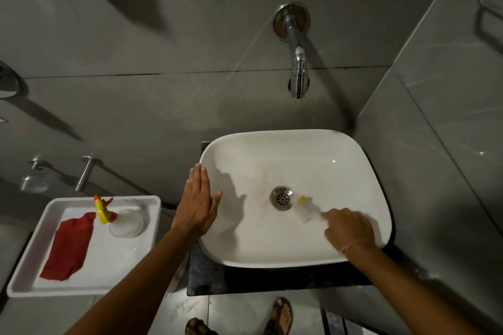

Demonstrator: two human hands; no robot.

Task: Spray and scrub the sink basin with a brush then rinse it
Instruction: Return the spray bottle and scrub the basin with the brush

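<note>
A white, rounded-square sink basin [340,171] sits on a dark counter, with a metal drain [281,198] in its middle. My right hand [349,228] is inside the basin, gripping a small brush [306,209] with a yellow tip and white bristles; its head lies just right of the drain and looks blurred. My left hand [197,202] rests flat on the basin's left rim, fingers together and thumb out, holding nothing. A clear spray bottle [123,221] with a yellow and red trigger lies in the white tray at the left.
The white tray [32,288] stands left of the sink and also holds a red cloth [69,247]. A chrome wall tap [298,62] juts out above the basin with no water running. Grey tiled walls close in behind and at the right. My sandalled feet [280,317] show below.
</note>
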